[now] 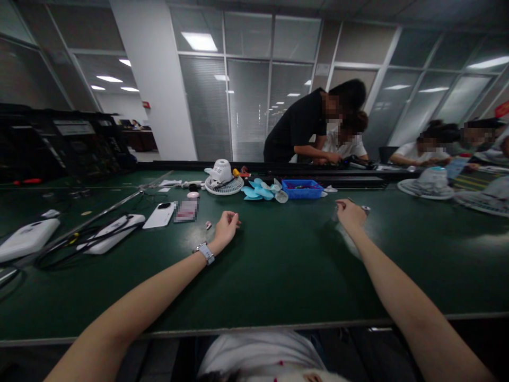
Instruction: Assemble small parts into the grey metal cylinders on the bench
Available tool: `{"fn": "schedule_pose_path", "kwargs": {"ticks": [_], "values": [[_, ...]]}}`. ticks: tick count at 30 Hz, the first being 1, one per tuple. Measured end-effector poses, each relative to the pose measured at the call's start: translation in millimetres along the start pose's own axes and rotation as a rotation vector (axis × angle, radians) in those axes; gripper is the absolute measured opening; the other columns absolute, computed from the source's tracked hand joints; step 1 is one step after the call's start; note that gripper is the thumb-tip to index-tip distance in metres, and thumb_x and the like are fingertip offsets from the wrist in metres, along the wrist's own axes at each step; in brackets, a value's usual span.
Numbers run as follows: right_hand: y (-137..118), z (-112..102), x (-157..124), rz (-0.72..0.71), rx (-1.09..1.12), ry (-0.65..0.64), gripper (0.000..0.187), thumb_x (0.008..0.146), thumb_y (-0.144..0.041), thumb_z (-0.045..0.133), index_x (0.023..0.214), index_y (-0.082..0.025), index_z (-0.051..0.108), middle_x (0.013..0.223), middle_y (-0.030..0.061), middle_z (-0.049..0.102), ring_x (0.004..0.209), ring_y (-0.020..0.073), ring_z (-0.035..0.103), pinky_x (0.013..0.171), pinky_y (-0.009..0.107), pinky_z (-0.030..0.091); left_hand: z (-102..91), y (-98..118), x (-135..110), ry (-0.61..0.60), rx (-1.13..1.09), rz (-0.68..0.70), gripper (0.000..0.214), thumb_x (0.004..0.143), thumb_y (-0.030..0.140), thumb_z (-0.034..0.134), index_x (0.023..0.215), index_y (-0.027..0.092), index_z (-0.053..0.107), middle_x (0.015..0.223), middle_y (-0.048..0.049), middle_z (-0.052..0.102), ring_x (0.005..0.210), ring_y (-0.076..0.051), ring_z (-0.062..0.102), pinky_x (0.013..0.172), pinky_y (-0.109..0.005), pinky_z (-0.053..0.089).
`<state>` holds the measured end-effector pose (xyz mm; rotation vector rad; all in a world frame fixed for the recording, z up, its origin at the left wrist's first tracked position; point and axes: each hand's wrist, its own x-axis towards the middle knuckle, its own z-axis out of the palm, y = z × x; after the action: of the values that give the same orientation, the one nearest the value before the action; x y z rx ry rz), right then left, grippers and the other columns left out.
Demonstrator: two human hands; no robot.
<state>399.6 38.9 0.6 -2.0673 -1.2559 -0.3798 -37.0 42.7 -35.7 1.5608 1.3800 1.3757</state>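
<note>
My left hand, with a watch on the wrist, rests on the green table. Its fingers are loosely bent and a little apart, with nothing visible in them. A small pinkish piece lies just left of it. Farther right, my right hand is closed, its fingers curled in over the table. Whatever they may hold is hidden. A small shiny thing shows beside its knuckles. Light blue fan blades and a blue basket with small items stand beyond, between the two hands.
A white fan part with a round grille sits at the back. To the left lie a white phone, a card, white devices and black cables. More fan parts are at right. Several people are across the table.
</note>
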Motion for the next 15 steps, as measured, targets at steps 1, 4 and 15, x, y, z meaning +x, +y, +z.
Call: {"fn": "schedule_pose_path", "kwargs": {"ticks": [1,4,15], "values": [[1,1,0,0.004,0.013,0.007,0.032,0.092,-0.03,0.05,0.113,-0.024,0.073,0.097,0.0133,0.074,0.088,0.0276,0.068,0.077,0.038,0.048,0.0,-1,0,-0.002,0.003,0.005,0.02,0.089,0.04,0.054,0.095,0.02,0.052,0.077,-0.0021,0.068,0.067,-0.017,0.067,0.066,-0.029,0.05],[8,6,-1,0.03,0.097,0.045,0.036,0.089,-0.039,0.057,0.119,-0.024,0.069,0.104,0.0111,0.074,0.093,0.0274,0.068,0.081,0.038,0.049,-0.1,-4,2,-0.004,0.006,0.021,0.022,0.089,0.041,0.054,0.096,0.02,0.052,0.077,-0.0024,0.069,0.067,-0.017,0.067,0.065,-0.029,0.05],[42,38,3,0.189,0.276,-0.12,0.06,0.066,-0.055,0.078,0.111,-0.015,0.068,0.099,0.0133,0.075,0.096,0.0298,0.069,0.086,0.041,0.053,1.7,-5,3,0.009,-0.001,0.026,0.02,0.089,0.039,0.054,0.095,0.02,0.052,0.076,-0.0021,0.068,0.064,-0.016,0.066,0.064,-0.029,0.05]]}}
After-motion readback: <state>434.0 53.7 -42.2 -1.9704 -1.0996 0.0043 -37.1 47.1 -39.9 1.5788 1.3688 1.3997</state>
